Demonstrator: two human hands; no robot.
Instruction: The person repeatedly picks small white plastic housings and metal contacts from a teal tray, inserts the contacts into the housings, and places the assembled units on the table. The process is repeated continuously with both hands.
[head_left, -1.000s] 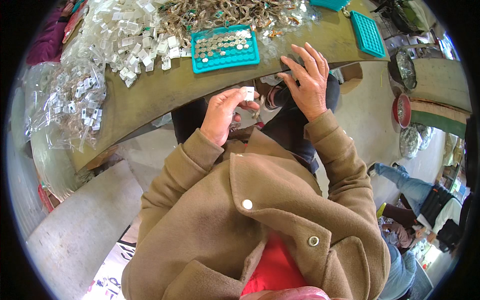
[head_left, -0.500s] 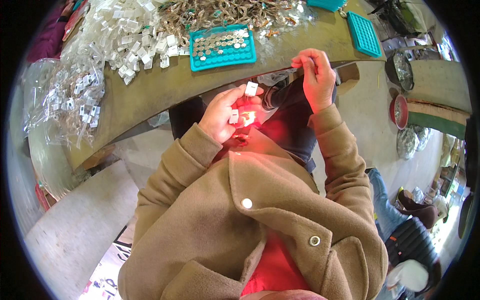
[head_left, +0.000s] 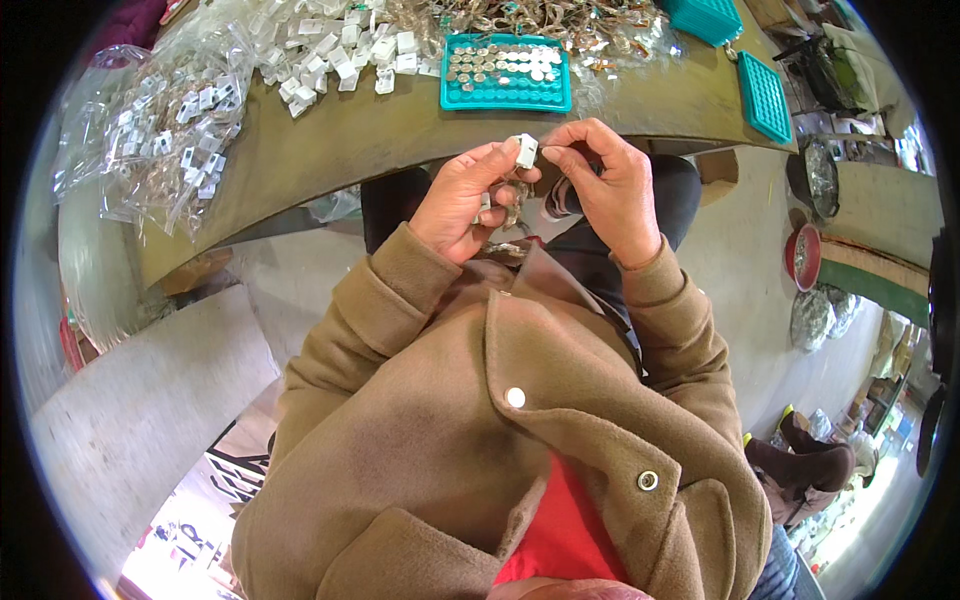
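Note:
My left hand (head_left: pixel 458 205) pinches a small white plastic battery case (head_left: pixel 527 151) between thumb and forefinger, in front of the table edge. A second white piece (head_left: pixel 484 204) and a bundle of thin wire (head_left: pixel 514 205) are tucked in its lower fingers. Close to the right side of the case is my right hand (head_left: pixel 618 195), its thumb and forefinger pressed together; whatever they hold is too small to make out. On the table beyond, a teal tray (head_left: pixel 505 99) carries rows of silver button cells (head_left: pixel 500 66).
Loose white cases (head_left: pixel 345 60) are heaped at the back left, beside a clear bag (head_left: pixel 165 140) of wired cases. Tangled wires (head_left: pixel 600 25) lie behind the tray. Another teal tray (head_left: pixel 765 97) and a teal stack (head_left: pixel 705 20) are at the right. A red basin (head_left: pixel 803 256) stands beyond.
My right hand has come down and left to the white case. My left hand has shifted slightly right, lifting the case a little. The red glow by my left hand is gone.

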